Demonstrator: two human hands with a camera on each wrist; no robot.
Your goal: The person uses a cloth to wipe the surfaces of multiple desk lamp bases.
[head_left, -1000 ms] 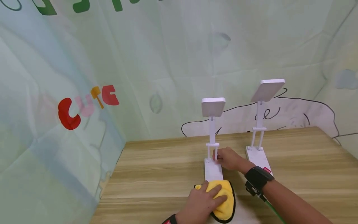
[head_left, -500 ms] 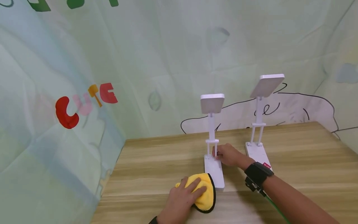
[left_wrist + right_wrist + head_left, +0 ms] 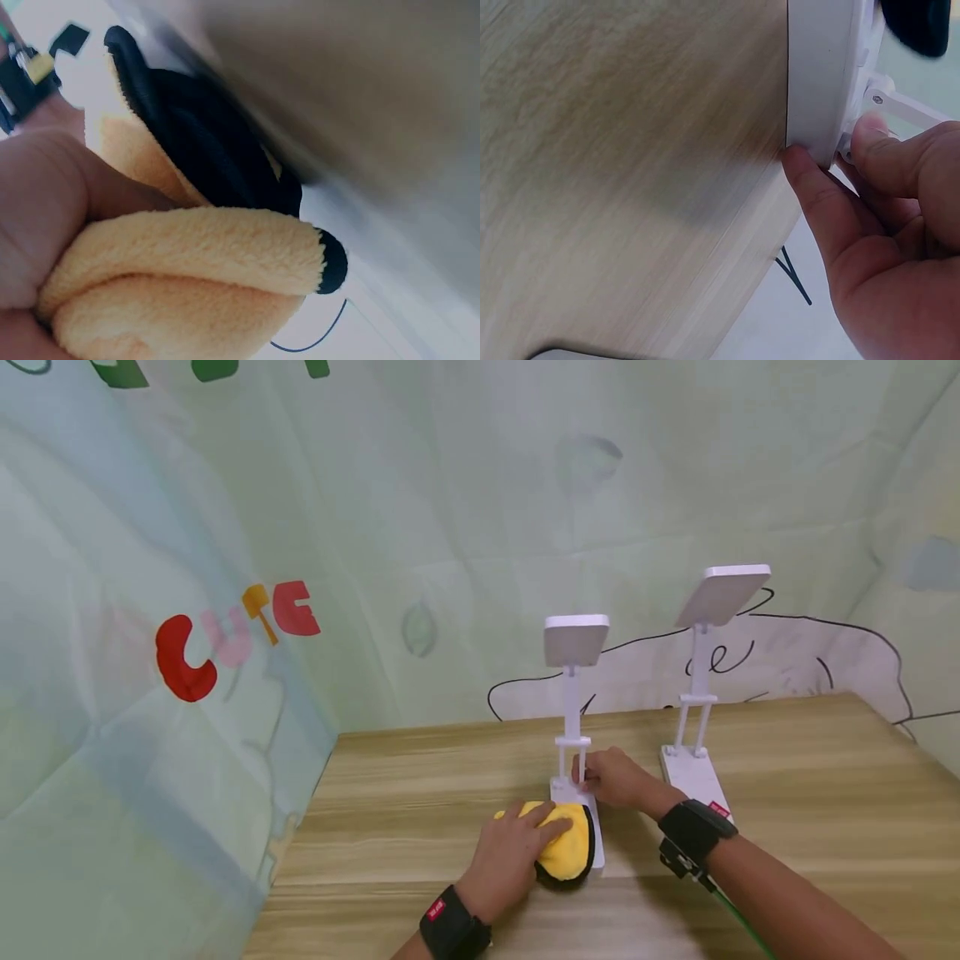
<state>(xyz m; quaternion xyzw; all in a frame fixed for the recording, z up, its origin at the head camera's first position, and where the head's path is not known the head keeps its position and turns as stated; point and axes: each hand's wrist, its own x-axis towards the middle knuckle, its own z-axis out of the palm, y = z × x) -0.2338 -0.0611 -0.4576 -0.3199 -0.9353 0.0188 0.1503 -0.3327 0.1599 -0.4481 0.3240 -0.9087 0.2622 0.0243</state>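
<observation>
A white folding phone stand [image 3: 572,700] stands upright on the wooden table, its plate raised on a thin arm. My left hand [image 3: 504,858] grips a yellow cloth [image 3: 567,852] with black edging, spread over the front left of the stand's base. In the left wrist view the folded cloth [image 3: 187,251] bunches under the thumb. At the base's far right corner, my right hand [image 3: 617,778] pinches the stand by its hinge. The right wrist view shows the fingertips [image 3: 799,161] against the end of the white base [image 3: 821,75].
A second white phone stand [image 3: 699,668] stands to the right, close behind my right wrist. The wooden table [image 3: 420,810] ends at a printed cloth backdrop [image 3: 450,568], which also hangs along the left. A green cable [image 3: 738,920] runs from the right wrist strap.
The cloth in my left hand slides off the front of the base to the left, then comes back over it, farther up. My right hand keeps its hold on the stand.
</observation>
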